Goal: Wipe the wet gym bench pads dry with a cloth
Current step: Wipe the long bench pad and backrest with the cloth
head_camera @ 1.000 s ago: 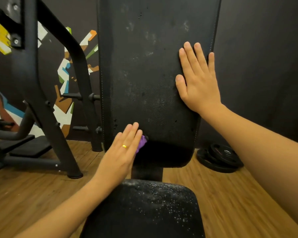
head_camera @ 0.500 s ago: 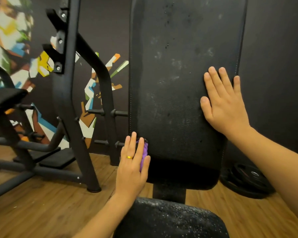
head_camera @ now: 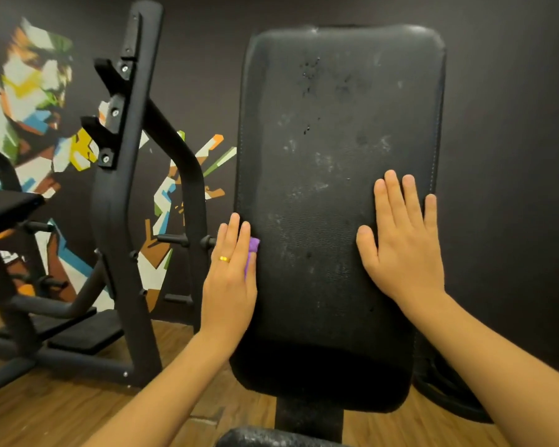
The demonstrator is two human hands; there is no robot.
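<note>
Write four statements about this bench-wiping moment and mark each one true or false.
1. The left hand presses a purple cloth against the left edge of the back pad. True.
2. The right hand grips a second cloth. False: it lies flat and bare on the pad.
3. A gold ring sits on a finger of the left hand. True.
4. The floor is grey concrete. False: it is wooden boards.
</note>
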